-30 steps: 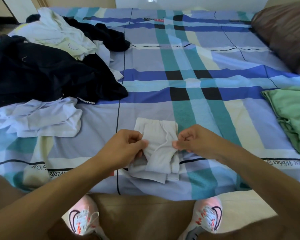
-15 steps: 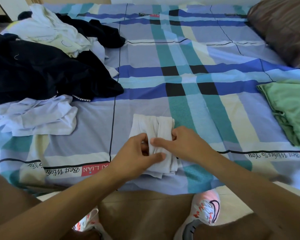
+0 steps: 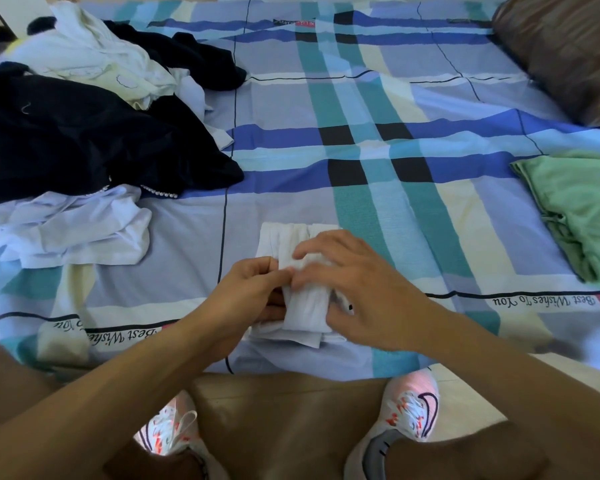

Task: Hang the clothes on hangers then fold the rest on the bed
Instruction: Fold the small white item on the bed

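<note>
A small white garment (image 3: 305,306), folded into a narrow strip, lies near the front edge of the plaid bed (image 3: 395,188). My left hand (image 3: 250,292) pinches its left edge between thumb and fingers. My right hand (image 3: 357,289) lies across the garment with fingers spread and fairly straight, pressing the folded flap down. Part of the garment is hidden under both hands.
A pile of black clothes (image 3: 84,147) and white clothes (image 3: 94,60) fills the bed's left side, with a crumpled white shirt (image 3: 70,233) in front of it. A folded green garment (image 3: 582,209) lies at the right edge. A brown pillow (image 3: 568,46) sits far right.
My two hands came together from the garment's sides. The right hand carried the right flap leftward over the middle and now lies flat on it; the garment is narrower.
</note>
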